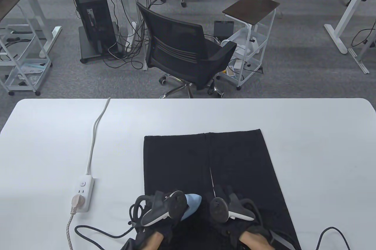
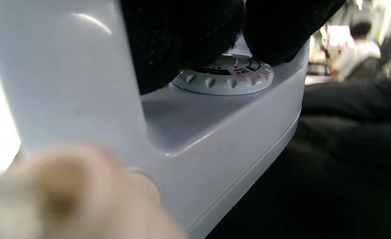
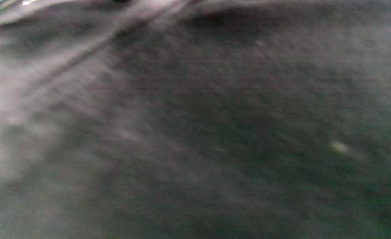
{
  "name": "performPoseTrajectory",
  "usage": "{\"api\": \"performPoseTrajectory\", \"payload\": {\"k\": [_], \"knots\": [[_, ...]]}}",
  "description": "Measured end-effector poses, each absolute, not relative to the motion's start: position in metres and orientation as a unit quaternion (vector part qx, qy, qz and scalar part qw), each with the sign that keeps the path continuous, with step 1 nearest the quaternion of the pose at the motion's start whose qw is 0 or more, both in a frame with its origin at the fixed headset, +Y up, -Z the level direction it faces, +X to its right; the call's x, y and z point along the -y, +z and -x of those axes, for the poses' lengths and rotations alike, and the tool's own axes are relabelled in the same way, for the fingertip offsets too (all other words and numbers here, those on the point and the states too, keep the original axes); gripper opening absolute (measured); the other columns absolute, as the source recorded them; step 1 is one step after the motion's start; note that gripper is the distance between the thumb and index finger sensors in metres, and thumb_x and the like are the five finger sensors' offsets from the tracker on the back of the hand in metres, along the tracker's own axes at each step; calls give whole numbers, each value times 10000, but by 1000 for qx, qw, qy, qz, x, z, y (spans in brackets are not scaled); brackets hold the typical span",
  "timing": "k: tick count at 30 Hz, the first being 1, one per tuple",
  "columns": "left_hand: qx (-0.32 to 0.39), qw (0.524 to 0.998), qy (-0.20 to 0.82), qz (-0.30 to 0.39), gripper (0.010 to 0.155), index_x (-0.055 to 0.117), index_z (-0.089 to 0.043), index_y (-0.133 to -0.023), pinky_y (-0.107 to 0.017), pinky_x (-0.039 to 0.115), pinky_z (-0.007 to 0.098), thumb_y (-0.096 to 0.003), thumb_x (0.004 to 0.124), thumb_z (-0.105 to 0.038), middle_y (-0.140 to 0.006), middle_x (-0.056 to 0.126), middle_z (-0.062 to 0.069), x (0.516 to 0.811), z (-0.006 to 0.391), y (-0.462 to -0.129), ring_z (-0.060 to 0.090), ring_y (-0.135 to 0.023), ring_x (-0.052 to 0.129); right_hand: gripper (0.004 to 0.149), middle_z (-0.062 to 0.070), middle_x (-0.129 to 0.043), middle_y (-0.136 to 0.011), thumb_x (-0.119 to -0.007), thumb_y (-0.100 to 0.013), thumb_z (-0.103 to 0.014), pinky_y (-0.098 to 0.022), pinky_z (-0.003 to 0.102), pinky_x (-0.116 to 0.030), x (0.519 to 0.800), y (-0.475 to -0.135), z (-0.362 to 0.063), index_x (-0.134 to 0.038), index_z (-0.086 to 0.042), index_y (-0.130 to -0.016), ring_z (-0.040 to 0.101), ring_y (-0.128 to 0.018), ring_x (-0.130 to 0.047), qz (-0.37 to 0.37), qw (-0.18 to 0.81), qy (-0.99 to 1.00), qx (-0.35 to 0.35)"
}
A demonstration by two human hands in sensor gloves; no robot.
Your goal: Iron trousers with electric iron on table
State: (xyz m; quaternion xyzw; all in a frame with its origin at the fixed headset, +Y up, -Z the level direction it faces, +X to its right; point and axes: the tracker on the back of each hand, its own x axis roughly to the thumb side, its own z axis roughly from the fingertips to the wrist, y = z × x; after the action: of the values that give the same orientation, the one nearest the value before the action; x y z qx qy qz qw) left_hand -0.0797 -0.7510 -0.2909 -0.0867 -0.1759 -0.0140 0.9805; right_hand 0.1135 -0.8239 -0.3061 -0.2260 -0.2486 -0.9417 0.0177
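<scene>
Black trousers (image 1: 235, 159) lie flat on the white table (image 1: 323, 150), legs pointing away from me. My left hand (image 1: 164, 206) grips the handle of a light blue and white electric iron (image 1: 192, 204), which rests on the left trouser leg near the front edge. In the left wrist view the iron's body (image 2: 215, 132) and its temperature dial (image 2: 225, 79) fill the frame, with gloved fingers (image 2: 182, 39) wrapped over the handle. My right hand (image 1: 226, 203) rests flat on the right trouser leg beside the iron. The right wrist view shows only blurred black cloth (image 3: 215, 132).
A white power strip (image 1: 83, 192) with a beige plug (image 1: 75, 203) lies on the table's left, its grey cable (image 1: 94, 135) running to the far edge. A black cable (image 1: 97, 232) loops near the front edge. A black office chair (image 1: 188, 47) stands beyond the table.
</scene>
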Motion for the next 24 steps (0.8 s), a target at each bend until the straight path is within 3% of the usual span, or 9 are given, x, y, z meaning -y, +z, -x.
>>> {"api": "performPoseTrajectory", "payload": {"k": [2,4,8,18,24], "knots": [[181,977,-49,105,492,754,-120,-892,-566,841,532,-599,819,-510,-522,964,-52,758,68,-293,156,-417,1030,790,334,89,-1111,-374,-632,-541,-607,816,-266,829,-309,-118,88,-77,-1074,646,-971,-32,223,28,-932,286],[174,975,-72,114,488,735,-132,-905,-588,831,529,-609,798,-515,-540,953,-62,759,63,-297,148,-440,1024,788,326,70,-1123,-417,-637,-528,-607,822,-251,828,-308,-118,48,-82,-1090,639,-978,-33,216,0,-938,270],[138,981,-40,128,482,706,-136,-926,-613,808,537,-632,784,-510,-551,928,-55,762,64,-325,155,-462,999,763,339,103,-1105,-377,-632,-526,-599,832,-242,831,-307,-115,55,-98,-1093,653,-965,-10,218,21,-935,279],[37,989,-29,137,488,686,-144,-936,-617,803,535,-630,771,-515,-554,918,-60,761,74,-453,152,-463,993,727,327,112,-1106,-386,-634,-524,-603,827,-237,830,-309,-118,42,-173,-1106,642,-966,2,215,17,-932,290],[-11,990,-23,140,486,683,-146,-935,-617,803,534,-630,769,-514,-552,917,-61,760,90,-502,151,-462,993,711,326,112,-1106,-391,-637,-522,-604,827,-236,830,-310,-120,36,-204,-1107,642,-966,4,217,15,-931,294]]}}
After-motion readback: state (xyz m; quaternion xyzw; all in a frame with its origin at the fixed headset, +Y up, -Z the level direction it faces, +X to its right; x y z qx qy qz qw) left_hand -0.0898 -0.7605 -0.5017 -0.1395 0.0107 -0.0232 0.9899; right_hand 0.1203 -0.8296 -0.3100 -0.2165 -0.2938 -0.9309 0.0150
